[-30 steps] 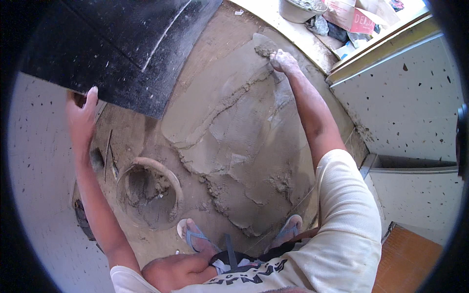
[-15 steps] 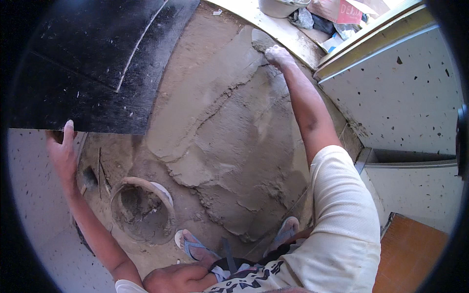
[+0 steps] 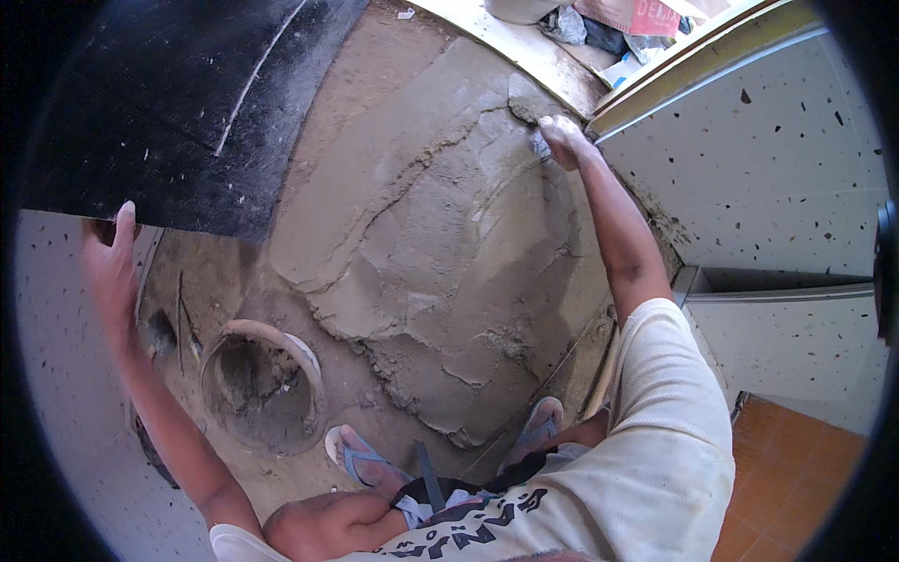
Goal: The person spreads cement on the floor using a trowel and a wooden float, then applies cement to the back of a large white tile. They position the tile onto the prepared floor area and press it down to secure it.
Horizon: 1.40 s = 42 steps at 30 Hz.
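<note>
Wet grey mortar (image 3: pixel 412 244) is spread over the floor, smooth on the far left, lumpy and ridged nearer. My right hand (image 3: pixel 566 142) is closed at the mortar's far right part, beside the wall's corner. It grips what looks like a trowel (image 3: pixel 539 145); only a small shiny piece of it shows past my fingers, and its handle is hidden. At the left, my left hand (image 3: pixel 112 267) pinches the near edge of a large black board (image 3: pixel 187 103). The thumb lies on top; the fingers are hidden beneath.
A round mortar-caked bucket (image 3: pixel 314 361) stands left of my sandalled feet (image 3: pixel 375 464). Speckled white panels (image 3: pixel 749 150) bound the right side. At the far right lie bags (image 3: pixel 565 25) and a red box (image 3: pixel 632 14). Brown tiles (image 3: pixel 796 478) show at lower right.
My right hand has drawn nearer and to the right over the mortar. My left hand keeps its hold on the board's edge. The whole view has shifted slightly.
</note>
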Motion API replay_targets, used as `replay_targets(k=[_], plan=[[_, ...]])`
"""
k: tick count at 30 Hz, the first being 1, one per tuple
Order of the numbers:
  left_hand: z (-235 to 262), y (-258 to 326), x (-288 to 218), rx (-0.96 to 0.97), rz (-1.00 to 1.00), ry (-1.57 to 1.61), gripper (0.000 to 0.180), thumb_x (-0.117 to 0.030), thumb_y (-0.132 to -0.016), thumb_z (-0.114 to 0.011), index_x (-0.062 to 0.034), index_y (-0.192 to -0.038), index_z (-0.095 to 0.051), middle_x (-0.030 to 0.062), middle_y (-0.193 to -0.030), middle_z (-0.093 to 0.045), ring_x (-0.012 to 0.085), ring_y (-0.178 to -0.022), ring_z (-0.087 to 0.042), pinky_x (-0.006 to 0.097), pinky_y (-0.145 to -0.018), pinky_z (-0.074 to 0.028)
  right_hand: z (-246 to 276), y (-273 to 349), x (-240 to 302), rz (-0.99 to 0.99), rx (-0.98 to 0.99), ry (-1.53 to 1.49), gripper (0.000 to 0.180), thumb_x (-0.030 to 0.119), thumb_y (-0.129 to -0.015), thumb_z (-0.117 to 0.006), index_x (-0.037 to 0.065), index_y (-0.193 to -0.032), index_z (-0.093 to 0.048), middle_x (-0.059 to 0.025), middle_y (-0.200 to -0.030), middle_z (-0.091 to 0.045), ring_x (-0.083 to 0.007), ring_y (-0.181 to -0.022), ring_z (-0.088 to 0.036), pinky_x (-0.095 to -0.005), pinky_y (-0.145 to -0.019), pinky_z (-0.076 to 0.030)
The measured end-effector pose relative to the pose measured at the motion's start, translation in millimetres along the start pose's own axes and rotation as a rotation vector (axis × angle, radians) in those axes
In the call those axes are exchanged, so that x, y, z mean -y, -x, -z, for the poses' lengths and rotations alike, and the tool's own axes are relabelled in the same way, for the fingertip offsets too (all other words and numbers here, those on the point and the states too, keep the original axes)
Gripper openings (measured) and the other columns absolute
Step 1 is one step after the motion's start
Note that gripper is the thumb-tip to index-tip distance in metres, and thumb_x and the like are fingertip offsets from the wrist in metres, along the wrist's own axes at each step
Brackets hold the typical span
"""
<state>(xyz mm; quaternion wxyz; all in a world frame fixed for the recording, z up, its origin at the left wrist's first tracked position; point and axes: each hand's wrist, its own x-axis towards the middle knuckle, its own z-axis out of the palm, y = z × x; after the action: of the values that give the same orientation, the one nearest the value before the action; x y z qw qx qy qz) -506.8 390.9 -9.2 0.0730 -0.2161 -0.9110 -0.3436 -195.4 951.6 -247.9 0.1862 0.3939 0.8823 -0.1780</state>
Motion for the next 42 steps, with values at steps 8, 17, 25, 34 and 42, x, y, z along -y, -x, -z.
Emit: replay_targets(k=[8, 17, 25, 34, 42], plan=[[4.6, -5.7, 6.6, 0.022, -0.017, -0.003, 0.052, -0.032, -0.093, -0.060, 0.0041, -0.129, -0.048, 0.0180, -0.120, -0.057, 0.0240, -0.107, -0.058, 0.034, -0.095, -0.048, -47.7, 67.1, 87.7, 0.123, -0.082, -0.335, 0.052, 0.043, -0.094, -0.042, -0.001, -0.118, -0.057, -0.0246, -0.111, -0.063, -0.0345, -0.098, -0.063, -0.0435, -0.088, -0.047], [0.7, -8.3, 7.2, 0.040, -0.004, 0.111, 0.055, -0.031, -0.093, -0.061, 0.0038, -0.132, -0.045, 0.0179, -0.122, -0.055, 0.0247, -0.110, -0.056, 0.036, -0.096, -0.048, -45.5, 86.3, 116.9, 0.050, -0.165, -0.080, 0.047, 0.037, -0.094, -0.041, -0.002, -0.119, -0.050, -0.0253, -0.112, -0.063, -0.0392, -0.107, -0.060, -0.0471, -0.094, -0.046], [1.4, -16.6, 23.0, 0.057, -0.019, 0.168, 0.056, -0.030, -0.093, -0.061, 0.0030, -0.134, -0.043, 0.0192, -0.124, -0.053, 0.0257, -0.112, -0.056, 0.037, -0.098, -0.048, -32.6, 63.5, 49.9, -0.095, -0.201, -0.054, 0.050, 0.039, -0.094, -0.040, 0.000, -0.125, -0.047, -0.0248, -0.124, -0.056, -0.0376, -0.116, -0.055, -0.0460, -0.098, -0.044], [1.9, -16.6, 15.9, 0.027, -0.010, 0.084, 0.048, -0.030, -0.093, -0.062, 0.0042, -0.124, -0.050, 0.0111, -0.114, -0.057, 0.0185, -0.103, -0.057, 0.031, -0.091, -0.048, -28.2, 51.0, 33.2, -0.017, -0.019, -0.486, 0.027, 0.023, -0.090, -0.045, 0.001, -0.091, -0.061, -0.0156, -0.073, -0.060, -0.0314, -0.060, -0.060, -0.0429, -0.060, -0.051], [0.9, -20.7, 21.5, 0.036, -0.021, 0.080, 0.061, -0.040, -0.090, -0.063, 0.0060, -0.127, -0.048, 0.0186, -0.114, -0.059, 0.0249, -0.104, -0.060, 0.035, -0.092, -0.049, -69.7, 91.8, 100.9, 0.022, 0.145, -0.704, 0.041, 0.039, -0.093, -0.044, 0.000, -0.099, -0.058, -0.0089, -0.071, -0.056, -0.0184, -0.057, -0.056, -0.0370, -0.051, -0.046]])
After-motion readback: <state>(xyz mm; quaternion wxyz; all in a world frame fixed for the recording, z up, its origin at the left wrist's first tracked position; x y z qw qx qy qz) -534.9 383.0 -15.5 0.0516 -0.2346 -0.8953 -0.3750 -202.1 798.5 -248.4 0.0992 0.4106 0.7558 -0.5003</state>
